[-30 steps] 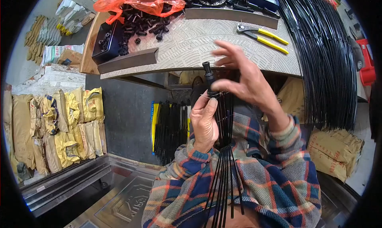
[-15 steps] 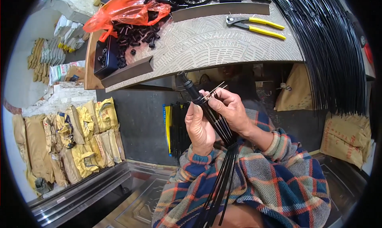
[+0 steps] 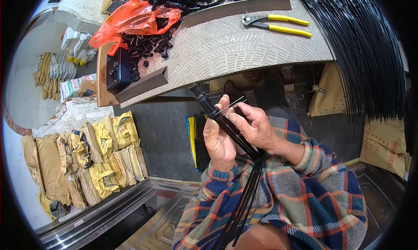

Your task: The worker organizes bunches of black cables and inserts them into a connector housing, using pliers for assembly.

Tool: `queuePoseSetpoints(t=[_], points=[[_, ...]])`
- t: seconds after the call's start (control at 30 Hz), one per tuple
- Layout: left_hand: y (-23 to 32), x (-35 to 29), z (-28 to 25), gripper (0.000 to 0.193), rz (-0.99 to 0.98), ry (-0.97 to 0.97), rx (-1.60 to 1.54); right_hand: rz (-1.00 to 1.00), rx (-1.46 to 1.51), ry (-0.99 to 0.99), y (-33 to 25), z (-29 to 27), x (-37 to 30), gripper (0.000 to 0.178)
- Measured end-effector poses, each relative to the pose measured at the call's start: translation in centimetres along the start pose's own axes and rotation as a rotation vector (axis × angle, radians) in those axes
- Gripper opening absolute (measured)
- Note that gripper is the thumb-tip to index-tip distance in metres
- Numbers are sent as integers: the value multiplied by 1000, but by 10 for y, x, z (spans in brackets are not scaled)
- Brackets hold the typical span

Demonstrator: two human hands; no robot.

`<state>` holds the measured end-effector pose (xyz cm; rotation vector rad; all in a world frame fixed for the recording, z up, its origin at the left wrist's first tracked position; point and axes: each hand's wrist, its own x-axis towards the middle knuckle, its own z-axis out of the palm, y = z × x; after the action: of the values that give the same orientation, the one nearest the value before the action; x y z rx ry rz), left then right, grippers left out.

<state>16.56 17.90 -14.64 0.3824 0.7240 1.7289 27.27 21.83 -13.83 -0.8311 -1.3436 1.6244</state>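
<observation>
Firm hub [image 3: 202,99], springy rods [image 3: 238,136]

In the head view, the only one, the black hub tilts up and leftward in front of the counter [image 3: 217,58], with the slim black rods running from it down over the person's lap. The left hand [image 3: 221,144] is closed on the hub's lower collar, thumb on the near side and fingers behind. The right hand [image 3: 257,129] has its thumb and forefinger drawn narrow beside the rods and a thin pale wire [image 3: 235,103]; whether they pinch the wire I cannot tell.

The whole piece looks light for its length. The hub seems hard, smooth and perhaps a little slick, so the ridged collar should give the surest hold. The rods look stiff singly but likely to flex and splay as a bunch; the dark tie [image 3: 257,155] gathering them near the right wrist would be the second place to steady them. The wire appears fine and easily bent, probably best taken in fingertips close to the collar, clear of its free ends.
</observation>
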Motion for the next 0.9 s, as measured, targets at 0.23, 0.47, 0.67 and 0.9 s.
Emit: queuePoseSetpoints(t=[0.23,0.47,0.67,0.9], points=[[1,-3,-3,32,28,-19,-2,-86,42,-46,1,3,3,16],[1,-3,-5,31,28,-14,-39,13,233,-26,0,5,3,17],[2,-5,-5,32,70,12,3,-182,-108,26,-4,7,3,15],[-2,-6,-8,33,114,-55,21,189,372,-134,-5,-2,13,18]])
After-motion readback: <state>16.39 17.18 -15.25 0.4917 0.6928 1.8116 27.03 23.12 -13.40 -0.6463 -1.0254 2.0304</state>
